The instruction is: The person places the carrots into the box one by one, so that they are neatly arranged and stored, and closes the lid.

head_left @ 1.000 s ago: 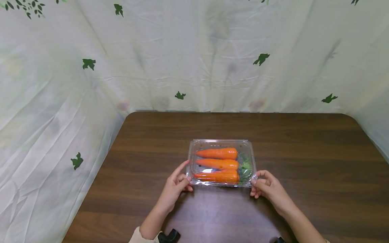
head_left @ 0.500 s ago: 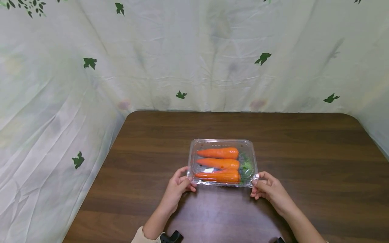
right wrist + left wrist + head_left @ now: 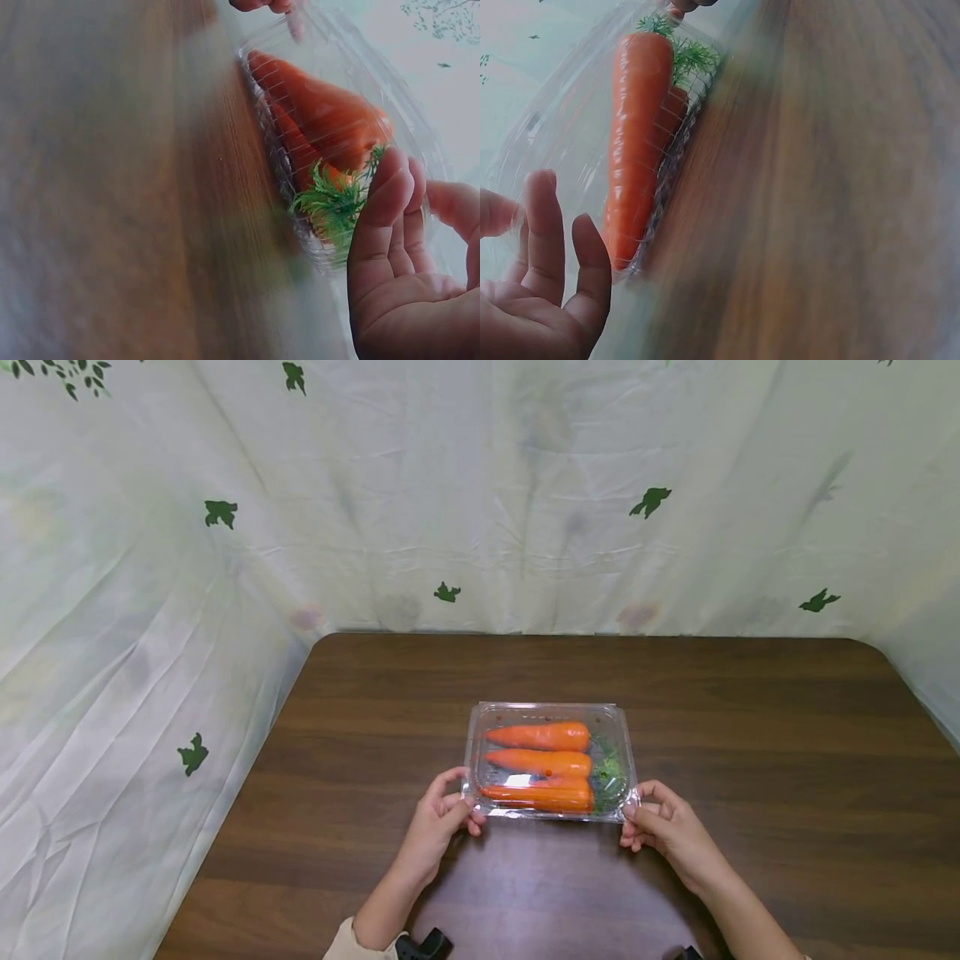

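A clear plastic clamshell box point(image 3: 475, 731) lies on the brown table with its lid down. Inside are several orange carrots point(image 3: 538, 763), side by side, with green leafy tops point(image 3: 609, 777) toward the right end. My left hand point(image 3: 429, 828) pinches the near left corner of the box between thumb and fingers. At the near right corner, my right hand point(image 3: 670, 832) pinches the rim the same way. The left wrist view shows the carrots point(image 3: 639, 127) through the box's side, beyond my half-spread fingers. Leafy tops point(image 3: 334, 201) show close to my right fingers in the right wrist view.
The wood-grain table point(image 3: 750, 718) has rounded far corners. A pale curtain point(image 3: 487, 485) printed with green leaf-like shapes hangs behind it and along the left side. A black wrist device point(image 3: 423, 945) sits at my left cuff.
My left index finger, stretched along the box's left side a second ago, now bends closer to the corner. Box and right hand stay nearly still; the view shifts slightly.
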A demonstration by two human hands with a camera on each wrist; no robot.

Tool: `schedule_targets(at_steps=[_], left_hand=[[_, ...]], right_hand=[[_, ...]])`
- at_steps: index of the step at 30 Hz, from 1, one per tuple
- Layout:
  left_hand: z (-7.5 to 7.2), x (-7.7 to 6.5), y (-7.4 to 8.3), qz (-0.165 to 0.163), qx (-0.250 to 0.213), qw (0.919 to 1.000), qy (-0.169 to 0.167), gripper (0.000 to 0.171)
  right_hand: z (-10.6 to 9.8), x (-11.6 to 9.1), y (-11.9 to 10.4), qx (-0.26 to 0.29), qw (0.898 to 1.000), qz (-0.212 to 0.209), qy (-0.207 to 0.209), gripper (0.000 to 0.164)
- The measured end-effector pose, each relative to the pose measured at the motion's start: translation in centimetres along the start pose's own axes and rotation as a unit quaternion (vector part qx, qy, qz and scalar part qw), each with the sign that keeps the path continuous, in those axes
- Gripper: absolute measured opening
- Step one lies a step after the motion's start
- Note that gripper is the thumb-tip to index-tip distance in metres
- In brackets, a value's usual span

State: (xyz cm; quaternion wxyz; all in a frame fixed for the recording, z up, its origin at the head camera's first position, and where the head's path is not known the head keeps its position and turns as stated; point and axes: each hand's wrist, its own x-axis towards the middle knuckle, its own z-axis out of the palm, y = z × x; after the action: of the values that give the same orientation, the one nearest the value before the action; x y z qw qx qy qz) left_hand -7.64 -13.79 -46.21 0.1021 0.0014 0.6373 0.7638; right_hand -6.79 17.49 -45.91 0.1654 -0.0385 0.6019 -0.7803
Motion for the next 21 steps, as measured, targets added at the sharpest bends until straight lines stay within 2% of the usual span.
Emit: schedule_targets(at_steps=[10,21], left_hand=[[-0.11,-0.11,0.38,-0.016,0.022,0.9996,0.003,0.041],[-0.01,-0.08,0.36,-0.01,0.025,0.9996,0.006,0.042]], right_hand=[[0.03,-0.01,0.15,0.007,1.0,-0.01,-0.005,0.012],[0.12,0.02,0.62,-0.01,0.999,-0.046,-0.008,0.012]])
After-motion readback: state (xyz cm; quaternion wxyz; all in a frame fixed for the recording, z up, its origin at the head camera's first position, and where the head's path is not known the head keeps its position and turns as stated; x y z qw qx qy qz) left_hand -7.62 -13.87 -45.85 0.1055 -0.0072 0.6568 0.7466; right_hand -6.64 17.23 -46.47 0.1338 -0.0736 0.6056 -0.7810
